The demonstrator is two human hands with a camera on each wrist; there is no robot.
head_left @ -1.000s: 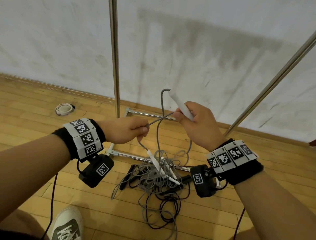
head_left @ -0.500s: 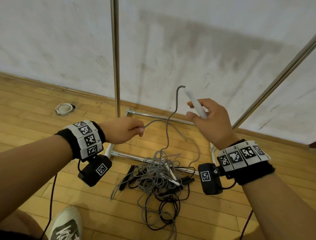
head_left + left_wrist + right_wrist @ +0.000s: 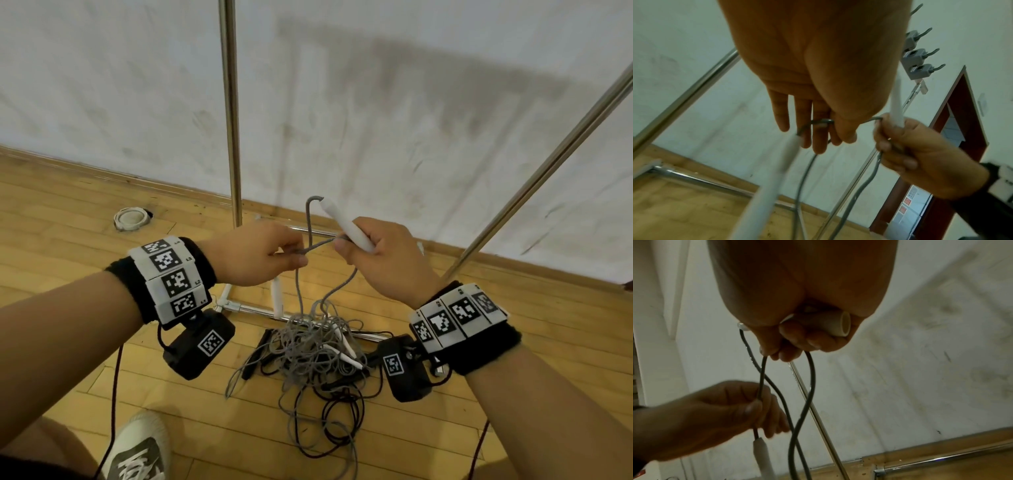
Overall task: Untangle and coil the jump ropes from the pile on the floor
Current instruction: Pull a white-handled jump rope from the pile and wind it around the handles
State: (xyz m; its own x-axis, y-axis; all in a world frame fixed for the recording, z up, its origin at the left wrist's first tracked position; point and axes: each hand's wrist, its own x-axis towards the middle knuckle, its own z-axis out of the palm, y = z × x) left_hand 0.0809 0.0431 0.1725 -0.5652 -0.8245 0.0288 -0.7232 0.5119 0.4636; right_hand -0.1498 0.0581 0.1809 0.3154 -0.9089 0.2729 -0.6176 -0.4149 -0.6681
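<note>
My right hand grips a white jump-rope handle that tilts up to the left, and also holds strands of its grey rope. Close on its left, my left hand pinches the same grey rope. A second white handle dangles just below that hand, seen blurred in the left wrist view. The right wrist view shows the right hand round the handle's end and the rope looping down. On the floor beneath lies the tangled pile of grey and black ropes.
A metal rack stands around the pile: an upright pole, a slanted pole and a base bar. A white coiled thing lies by the wall at the left. My shoe is on the wood floor, bottom left.
My right hand swung out to the right with the handle, then came back left, close to the left hand. The second white handle now hangs higher, under the left hand.
</note>
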